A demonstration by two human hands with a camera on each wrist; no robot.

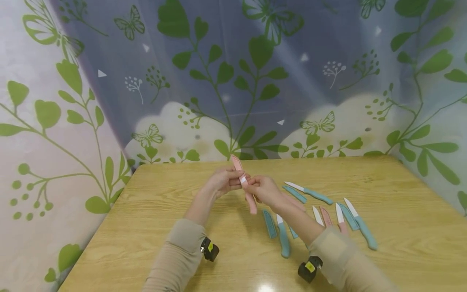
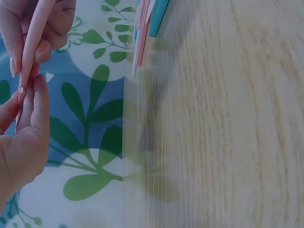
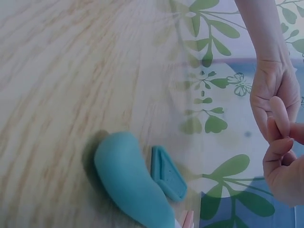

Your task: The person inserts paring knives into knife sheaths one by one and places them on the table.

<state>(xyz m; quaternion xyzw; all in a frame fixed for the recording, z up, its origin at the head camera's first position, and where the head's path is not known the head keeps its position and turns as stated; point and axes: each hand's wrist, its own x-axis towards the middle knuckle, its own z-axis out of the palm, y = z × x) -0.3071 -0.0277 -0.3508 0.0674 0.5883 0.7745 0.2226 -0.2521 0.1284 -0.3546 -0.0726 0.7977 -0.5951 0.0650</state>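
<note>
soft, even light in the head view, with a small white glare low on the wooden tabletop [image 1: 164, 251] and pale diagonal streaks across the printed backdrop [image 1: 233, 87]. both wrist views are dimmer and hazy; a soft shadow edges the close, blurred teal knife handle [image 3: 127, 175].

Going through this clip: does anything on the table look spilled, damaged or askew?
Nothing looks spilled or damaged. What stands out slightly is the far blue knife: it lies nearly sideways, bare blade pointing mostly left, whereas the rightmost blue knife points mostly forward. The held pink knife shows nothing odd.
</note>
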